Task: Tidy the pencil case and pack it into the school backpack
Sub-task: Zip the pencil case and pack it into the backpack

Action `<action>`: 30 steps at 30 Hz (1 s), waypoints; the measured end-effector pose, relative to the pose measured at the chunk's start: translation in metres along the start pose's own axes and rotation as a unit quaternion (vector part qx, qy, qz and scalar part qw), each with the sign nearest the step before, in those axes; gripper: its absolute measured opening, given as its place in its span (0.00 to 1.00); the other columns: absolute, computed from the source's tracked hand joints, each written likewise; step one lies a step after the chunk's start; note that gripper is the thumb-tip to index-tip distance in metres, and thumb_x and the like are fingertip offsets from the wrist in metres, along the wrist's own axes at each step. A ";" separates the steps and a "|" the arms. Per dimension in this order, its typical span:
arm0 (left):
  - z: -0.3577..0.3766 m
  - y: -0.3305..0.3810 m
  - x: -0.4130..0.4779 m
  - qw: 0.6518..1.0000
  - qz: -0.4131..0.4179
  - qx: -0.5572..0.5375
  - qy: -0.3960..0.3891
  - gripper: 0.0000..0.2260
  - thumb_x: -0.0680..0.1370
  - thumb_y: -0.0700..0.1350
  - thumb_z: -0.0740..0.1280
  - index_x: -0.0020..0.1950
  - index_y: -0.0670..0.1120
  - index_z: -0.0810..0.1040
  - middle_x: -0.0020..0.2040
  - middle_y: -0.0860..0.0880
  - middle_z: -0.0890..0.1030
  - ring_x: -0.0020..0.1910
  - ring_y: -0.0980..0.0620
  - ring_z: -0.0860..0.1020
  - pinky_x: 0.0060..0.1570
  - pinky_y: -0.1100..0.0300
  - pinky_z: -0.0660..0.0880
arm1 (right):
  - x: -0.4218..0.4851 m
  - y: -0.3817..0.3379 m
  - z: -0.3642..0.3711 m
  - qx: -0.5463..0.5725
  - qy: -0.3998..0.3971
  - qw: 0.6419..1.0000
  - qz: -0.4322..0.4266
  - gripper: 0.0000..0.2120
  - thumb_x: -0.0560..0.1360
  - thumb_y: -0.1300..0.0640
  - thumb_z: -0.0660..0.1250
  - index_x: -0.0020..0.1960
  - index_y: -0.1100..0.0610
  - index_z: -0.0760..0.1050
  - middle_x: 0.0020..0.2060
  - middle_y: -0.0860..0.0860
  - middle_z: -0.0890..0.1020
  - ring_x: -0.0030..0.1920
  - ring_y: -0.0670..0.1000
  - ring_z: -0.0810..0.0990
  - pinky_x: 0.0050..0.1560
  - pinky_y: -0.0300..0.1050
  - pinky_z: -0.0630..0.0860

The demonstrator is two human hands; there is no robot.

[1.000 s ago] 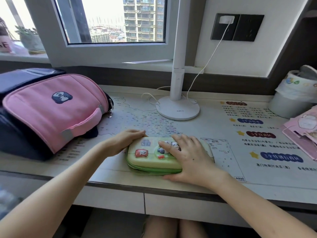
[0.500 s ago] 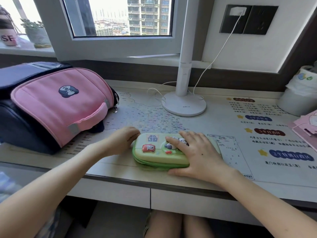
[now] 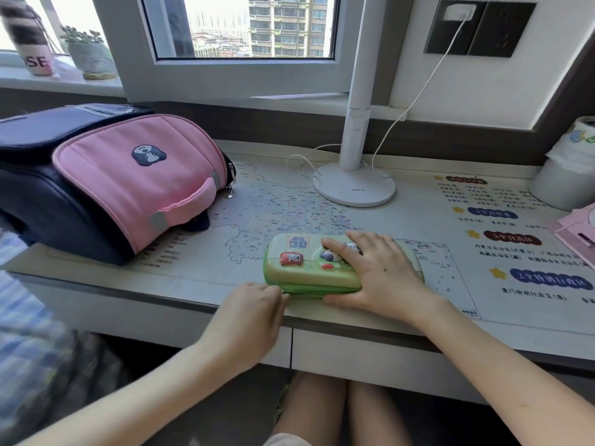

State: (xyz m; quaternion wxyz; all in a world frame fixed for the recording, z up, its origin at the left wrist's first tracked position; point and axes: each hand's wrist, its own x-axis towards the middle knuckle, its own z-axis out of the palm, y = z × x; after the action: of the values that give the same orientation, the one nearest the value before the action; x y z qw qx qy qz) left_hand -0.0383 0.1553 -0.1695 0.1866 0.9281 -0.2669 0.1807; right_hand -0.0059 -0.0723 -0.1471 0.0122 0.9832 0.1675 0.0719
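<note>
A green pencil case [image 3: 299,265] with cartoon stickers lies closed near the desk's front edge. My right hand [image 3: 380,272] lies flat on its lid, fingers spread, with the thumb along the front side. My left hand [image 3: 251,310] is at the case's front left corner. Its fingertips are bunched against the green zip seam, and the zip pull is hidden under them. The pink and navy school backpack [image 3: 128,181] lies on its side at the left of the desk, about a hand's width from the case. Its zip pulls hang at the right end.
A white desk lamp [image 3: 354,188] with a trailing cable stands behind the case. A white lined bin [image 3: 566,178] and a pink booklet [image 3: 576,233] sit at the right edge. A printed map mat [image 3: 257,204] covers the desk. My knees are under the desk.
My left hand has slid from the case's far left corner round to its front left corner, along the zip seam. My right hand stays pressed on the lid.
</note>
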 end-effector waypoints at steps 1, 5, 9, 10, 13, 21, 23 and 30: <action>0.005 0.010 -0.001 1.000 -0.024 -0.015 0.004 0.14 0.76 0.47 0.55 0.30 0.49 0.62 0.24 0.48 0.72 0.23 0.49 0.67 0.26 0.61 0.60 | 0.000 0.000 0.001 -0.003 0.004 1.000 0.002 0.45 0.59 0.22 0.47 0.72 0.38 0.51 0.71 0.52 0.63 0.69 0.55 0.62 0.70 0.54 0.56; 0.027 0.055 0.005 0.991 -0.099 -0.087 -0.001 0.14 0.77 0.49 0.52 0.32 0.47 0.64 0.32 0.43 0.77 0.32 0.44 0.73 0.33 0.57 0.61 | 0.000 -0.002 0.001 0.000 0.011 1.000 -0.001 0.44 0.59 0.24 0.48 0.73 0.40 0.55 0.69 0.54 0.66 0.67 0.57 0.65 0.68 0.54 0.58; 0.018 0.069 0.019 0.988 -0.119 -0.050 -0.082 0.16 0.81 0.51 0.51 0.38 0.45 0.69 0.43 0.44 0.80 0.44 0.44 0.76 0.40 0.54 0.67 | -0.010 -0.006 -0.006 0.031 0.005 0.999 -0.008 0.41 0.62 0.30 0.56 0.73 0.38 0.53 0.73 0.54 0.62 0.73 0.56 0.58 0.73 0.57 0.49; 0.009 0.064 0.021 0.985 -0.125 -0.069 -0.097 0.16 0.80 0.51 0.52 0.40 0.44 0.72 0.43 0.45 0.81 0.44 0.45 0.77 0.42 0.54 0.70 | -0.019 -0.007 -0.008 0.049 0.022 0.999 -0.002 0.38 0.64 0.34 0.62 0.72 0.39 0.56 0.73 0.53 0.62 0.73 0.56 0.57 0.74 0.58 0.48; -0.026 0.038 0.030 0.986 -0.121 -0.117 -0.005 0.14 0.80 0.49 0.55 0.44 0.44 0.78 0.42 0.47 0.81 0.42 0.46 0.76 0.42 0.53 0.71 | -0.049 -0.028 -0.004 0.115 0.242 0.962 0.040 0.16 0.65 0.49 0.69 0.52 0.51 0.79 0.53 0.53 0.79 0.56 0.55 0.74 0.59 0.55 0.71; -0.016 0.015 0.092 0.961 0.045 0.005 -0.273 0.32 0.68 0.68 0.54 0.71 0.64 0.56 0.75 0.50 0.55 0.73 0.49 0.52 0.70 0.48 0.49 | -0.039 -0.081 0.022 0.106 0.235 0.945 0.203 0.17 0.55 0.50 0.80 0.25 0.55 0.73 0.22 0.48 0.76 0.22 0.51 0.76 0.24 0.34 0.61; -0.020 0.007 0.102 0.913 0.089 0.079 -0.390 0.45 0.63 0.67 0.66 0.72 0.64 0.42 0.76 0.51 0.46 0.74 0.49 0.45 0.71 0.46 0.45 | -0.041 -0.079 0.024 0.113 0.239 0.942 0.207 0.16 0.55 0.55 0.80 0.25 0.55 0.72 0.21 0.48 0.75 0.21 0.51 0.75 0.27 0.34 0.57; -0.004 0.009 0.115 0.921 0.051 0.067 -0.379 0.53 0.59 0.60 0.75 0.70 0.66 0.38 0.64 0.47 0.63 0.60 0.47 0.64 0.58 0.54 0.63 | -0.042 -0.076 0.031 0.118 0.270 0.935 0.198 0.11 0.60 0.60 0.74 0.28 0.56 0.72 0.25 0.50 0.74 0.23 0.51 0.73 0.23 0.37 0.63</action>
State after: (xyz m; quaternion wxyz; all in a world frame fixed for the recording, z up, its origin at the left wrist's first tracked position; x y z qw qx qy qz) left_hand 0.0466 0.1013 -0.1135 -0.0008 0.9228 -0.3515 -0.1580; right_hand -0.0658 -0.0143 -0.1872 -0.1637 0.9345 -0.0260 0.3151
